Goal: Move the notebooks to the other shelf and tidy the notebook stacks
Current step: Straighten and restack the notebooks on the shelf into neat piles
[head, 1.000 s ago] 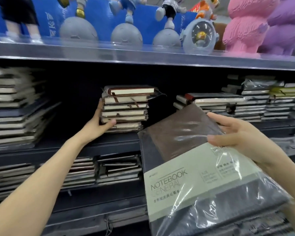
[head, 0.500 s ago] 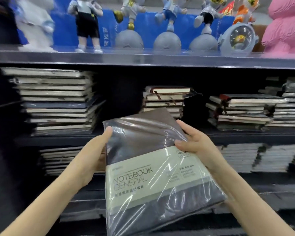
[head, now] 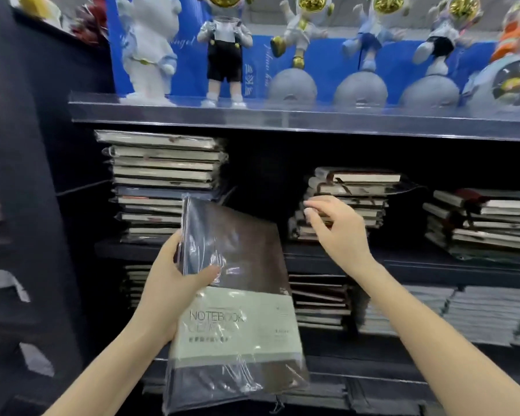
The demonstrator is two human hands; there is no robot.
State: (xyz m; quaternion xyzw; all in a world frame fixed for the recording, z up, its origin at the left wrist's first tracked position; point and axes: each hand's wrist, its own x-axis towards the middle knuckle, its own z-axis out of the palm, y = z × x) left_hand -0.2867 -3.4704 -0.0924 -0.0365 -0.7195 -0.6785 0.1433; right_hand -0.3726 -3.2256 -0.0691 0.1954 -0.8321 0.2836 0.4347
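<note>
My left hand grips the left edge of a brown plastic-wrapped notebook with a pale green "NOTEBOOK GENERAL" band, thumb on its front cover. The notebook hangs upright in front of the shelves. My right hand is off the notebook, fingers loosely spread, in front of the small middle stack of notebooks. A tall stack of notebooks stands at the left of the same shelf, just behind the held notebook's top corner. A third stack lies at the right.
A clear shelf above carries astronaut and bear figurines. A dark gap lies between the left and middle stacks. More notebook stacks fill the lower shelves. A dark panel closes off the left side.
My right hand has let go of the wrapped notebook and moved up toward the middle stack. My left hand now holds the notebook alone. The view has shifted left.
</note>
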